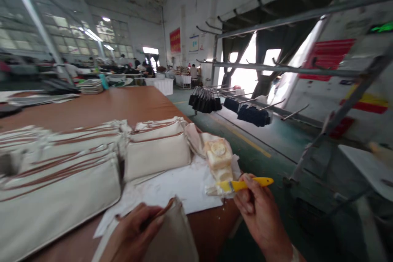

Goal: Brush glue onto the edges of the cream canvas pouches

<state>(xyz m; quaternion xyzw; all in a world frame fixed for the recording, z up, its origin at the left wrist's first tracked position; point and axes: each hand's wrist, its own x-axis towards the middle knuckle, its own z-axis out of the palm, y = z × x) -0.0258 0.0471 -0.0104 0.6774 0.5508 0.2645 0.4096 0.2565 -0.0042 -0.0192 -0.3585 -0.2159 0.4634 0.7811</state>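
Observation:
My left hand (135, 229) grips the brown-trimmed top edge of a cream bag (175, 235) near the table's front edge. Between the thumb and fingers of my right hand (256, 204) is a paintbrush (253, 182) with a yellow handle, held level, its bristles pointing left. The bristles are over the white paper, just below a glue-smeared, yellowish plastic container (218, 154). White sheets of paper (172, 188) lie under the container and behind the bag. What the container holds cannot be made out.
Rows of cream bags with brown trim (158, 151) stand on the brown table (135, 100), left and ahead. A metal rack (288, 67) with prongs stands to the right, with black bags (205, 100) hanging from it. Several people work far off at the back.

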